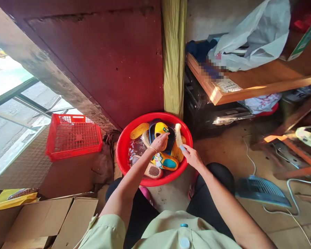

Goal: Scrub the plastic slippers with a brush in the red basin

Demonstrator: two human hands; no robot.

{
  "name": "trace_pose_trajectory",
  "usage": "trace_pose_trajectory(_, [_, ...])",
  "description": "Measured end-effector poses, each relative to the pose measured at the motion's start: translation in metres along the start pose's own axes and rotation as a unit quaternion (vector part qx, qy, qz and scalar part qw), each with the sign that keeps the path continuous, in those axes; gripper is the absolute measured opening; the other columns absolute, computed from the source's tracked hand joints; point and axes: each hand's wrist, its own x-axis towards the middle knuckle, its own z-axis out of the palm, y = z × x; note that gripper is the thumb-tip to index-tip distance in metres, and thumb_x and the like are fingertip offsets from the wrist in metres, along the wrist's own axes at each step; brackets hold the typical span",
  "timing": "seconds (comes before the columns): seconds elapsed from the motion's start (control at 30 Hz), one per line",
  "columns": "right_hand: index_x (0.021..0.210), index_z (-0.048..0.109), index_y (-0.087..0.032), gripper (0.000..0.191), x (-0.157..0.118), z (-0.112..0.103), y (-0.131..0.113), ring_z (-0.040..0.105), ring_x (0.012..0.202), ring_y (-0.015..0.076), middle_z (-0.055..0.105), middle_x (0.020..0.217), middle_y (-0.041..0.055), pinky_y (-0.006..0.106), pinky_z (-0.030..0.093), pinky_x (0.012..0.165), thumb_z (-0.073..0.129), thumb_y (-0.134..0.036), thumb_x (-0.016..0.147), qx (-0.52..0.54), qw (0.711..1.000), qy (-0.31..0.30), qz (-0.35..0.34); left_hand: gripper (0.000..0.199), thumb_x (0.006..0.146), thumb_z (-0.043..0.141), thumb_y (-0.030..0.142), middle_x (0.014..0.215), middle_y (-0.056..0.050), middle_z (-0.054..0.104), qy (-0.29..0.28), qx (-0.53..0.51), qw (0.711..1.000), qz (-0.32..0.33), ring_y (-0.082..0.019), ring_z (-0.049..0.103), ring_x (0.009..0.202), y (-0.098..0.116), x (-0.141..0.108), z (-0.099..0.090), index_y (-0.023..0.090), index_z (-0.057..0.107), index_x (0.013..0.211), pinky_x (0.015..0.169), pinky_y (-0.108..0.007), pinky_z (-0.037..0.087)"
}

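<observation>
A red plastic basin [121,152] stands on the floor between my knees, with several slippers and some water in it. My left hand [160,141] is closed on a yellow slipper [160,127] that has a small green decoration. In my right hand [191,155] is the handle of a scrubbing brush [178,134], its pale bristled head over the basin's right side. Nearer to me lies a yellow and teal slipper [169,163] with a white figure on it. A beige slipper [154,171] rests sole up at the near rim.
To the left, a red plastic crate [79,138] sits by cardboard boxes [38,221]. A dark red door [98,62] rises behind the basin. On the right are a wooden shelf [269,77] with a white plastic bag [259,38], and a blue fan-like grille [263,190] with cords on the floor.
</observation>
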Motion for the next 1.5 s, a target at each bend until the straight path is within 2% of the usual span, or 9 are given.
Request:
trace_pose_trajectory(0.27, [0.136,0.06,-0.021,0.045,-0.008,0.011,-0.005,0.067,0.112,0.0209,0.071,0.126,0.0069,0.032,0.051,0.099,0.05,-0.022,0.092,-0.048,0.997,-0.058,0.023,0.044,0.084,0.044,0.013,0.13,-0.014,0.063,0.011,-0.044,0.998,-0.032,-0.02,0.059,0.121,-0.001,0.002,0.008,0.013,0.06,0.125,0.106,-0.037,0.047])
trace_pose_trajectory(0.47, [0.139,0.057,-0.019,0.047,-0.02,0.007,-0.004,0.065,0.115,0.0206,0.07,0.127,0.0089,0.031,0.049,0.102,0.047,-0.02,0.093,-0.089,0.995,-0.031,-0.017,0.034,0.096,0.045,0.037,0.109,-0.009,0.071,0.118,-0.005,0.981,-0.155,-0.02,0.067,0.101,0.006,-0.085,-0.011,0.018,0.061,0.119,0.092,-0.034,0.052])
trace_pose_trajectory(0.63, [0.146,0.051,-0.017,0.051,-0.03,0.007,-0.011,0.063,0.116,0.0218,0.067,0.129,0.0112,0.033,0.047,0.104,0.039,-0.024,0.097,-0.105,0.99,-0.022,-0.086,0.038,0.085,0.062,0.056,0.102,-0.008,0.072,-0.01,0.075,0.968,-0.241,-0.025,0.065,0.102,0.004,-0.135,0.006,0.022,0.066,0.101,0.093,-0.036,0.048])
trace_pose_trajectory(0.8, [0.15,0.046,-0.029,0.052,-0.034,0.01,-0.022,0.068,0.096,0.02,0.069,0.119,0.0068,0.03,0.053,0.089,0.042,-0.028,0.098,-0.211,0.968,-0.11,-0.079,0.042,0.084,0.065,0.054,0.099,-0.005,0.073,-0.002,0.081,0.953,-0.293,-0.024,0.065,0.101,0.007,-0.125,0.018,0.025,0.064,0.115,0.088,-0.033,0.046])
trace_pose_trajectory(1.0, [0.15,0.044,-0.034,0.053,-0.032,0.007,-0.015,0.068,0.1,0.0197,0.07,0.124,0.0033,0.03,0.055,0.089,0.044,-0.031,0.098,-0.23,0.968,-0.095,-0.025,0.038,0.079,0.068,0.057,0.086,-0.005,0.071,0.0,0.028,0.948,-0.317,-0.022,0.066,0.083,0.014,-0.115,0.005,0.02,0.067,0.086,0.071,-0.029,0.045])
trace_pose_trajectory(1.17, [0.146,0.051,-0.028,0.052,-0.032,0.01,0.003,0.068,0.106,0.0185,0.071,0.125,0.0037,0.029,0.053,0.097,0.047,-0.023,0.094,-0.142,0.987,-0.063,-0.041,0.04,0.075,0.068,0.059,0.078,-0.002,0.068,0.05,-0.04,0.951,-0.303,-0.019,0.063,0.076,0.021,-0.132,-0.022,0.019,0.064,0.079,0.067,-0.028,0.045])
trace_pose_trajectory(1.3, [0.138,0.06,-0.025,0.049,-0.03,0.015,0.01,0.069,0.108,0.0195,0.072,0.122,0.0042,0.03,0.053,0.099,0.051,-0.02,0.09,-0.047,0.997,-0.006,-0.068,0.043,0.073,0.067,0.061,0.079,-0.002,0.068,0.075,-0.051,0.964,-0.25,-0.019,0.062,0.076,0.011,-0.137,-0.077,0.019,0.066,0.083,0.068,-0.029,0.047])
trace_pose_trajectory(1.4, [0.135,0.062,-0.026,0.047,-0.026,0.015,0.007,0.071,0.106,0.0223,0.074,0.119,0.0046,0.031,0.056,0.093,0.053,-0.024,0.089,0.006,0.999,0.033,-0.04,0.044,0.072,0.069,0.06,0.085,-0.004,0.068,0.087,0.001,0.977,-0.195,-0.021,0.062,0.081,0.0,-0.111,-0.118,0.019,0.066,0.088,0.076,-0.032,0.049])
trace_pose_trajectory(1.5, [0.133,0.063,-0.023,0.045,-0.021,0.014,0.001,0.069,0.11,0.0242,0.072,0.124,0.0063,0.034,0.056,0.095,0.054,-0.029,0.089,0.049,0.997,0.059,-0.016,0.041,0.072,0.071,0.055,0.09,-0.006,0.069,0.055,0.05,0.986,-0.15,-0.024,0.063,0.088,-0.014,-0.06,-0.128,0.019,0.067,0.091,0.088,-0.039,0.048])
